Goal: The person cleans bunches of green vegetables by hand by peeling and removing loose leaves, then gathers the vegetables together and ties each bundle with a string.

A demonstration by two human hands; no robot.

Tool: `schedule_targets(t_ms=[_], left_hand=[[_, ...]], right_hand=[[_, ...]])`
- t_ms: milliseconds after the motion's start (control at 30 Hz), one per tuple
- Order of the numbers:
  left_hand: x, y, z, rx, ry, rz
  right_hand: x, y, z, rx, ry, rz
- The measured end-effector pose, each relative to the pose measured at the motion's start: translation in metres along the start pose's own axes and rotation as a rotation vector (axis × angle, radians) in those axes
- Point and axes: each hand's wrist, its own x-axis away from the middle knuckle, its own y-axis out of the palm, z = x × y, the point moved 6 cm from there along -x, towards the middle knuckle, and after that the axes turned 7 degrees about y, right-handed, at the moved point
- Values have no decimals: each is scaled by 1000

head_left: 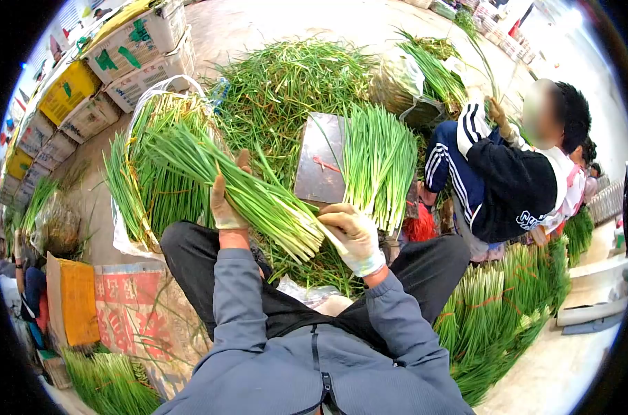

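Note:
A loose bunch of garlic chives [259, 204] lies aslant in front of me, green tips to the upper left and pale root ends to the lower right. My left hand [229, 204], in a pale glove, is closed around its middle from below. My gloved right hand [353, 238] pinches a pale stalk at the root ends, fingers pressed together. Beyond my hands, a dark board [321, 155] carries a red tie [326, 164] and, along its right side, a spread pile of chives [377, 162]. To the left, a white-lined basket [118, 225] holds more chives.
A large heap of loose greens [293, 79] lies ahead. Stacked crates [137, 52] stand at the upper left. A co-worker [511, 166] sits to the right. Tied chive bundles [490, 304] stand by my right knee. A cardboard sheet [131, 297] lies at lower left.

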Motion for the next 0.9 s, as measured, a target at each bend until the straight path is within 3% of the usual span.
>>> schedule_targets(t_ms=[100,200,267,300,367,433,567,633,700,833,900], left_hand=[[3,-2,-5,-39,-42,-60],[6,3,-13,23,-60,-4],[6,-8,-12,20,-73,6],[5,-14,-12,15,-93,20],[1,-22,-12,55,-105,-20],[0,-29,-11,131,-117,29],[-7,-56,-7,107,-109,88],[-3,-51,-3,127,-76,144],[-6,-63,-1,-13,-73,222],[0,-47,-6,0,-35,279],[4,-43,-8,-10,-55,274]], right_hand=[[-9,16,-8,168,-31,-108],[-7,25,0,62,-9,-179],[-4,24,19,-314,216,-120],[-1,20,22,-515,514,-134],[1,10,37,-736,675,-19],[2,-2,43,-803,687,60],[-2,-29,56,-1162,490,289],[-6,-49,33,-996,409,274],[-4,-44,6,-460,444,68],[-3,8,-31,356,3,-234],[-5,28,-15,423,55,-205]])
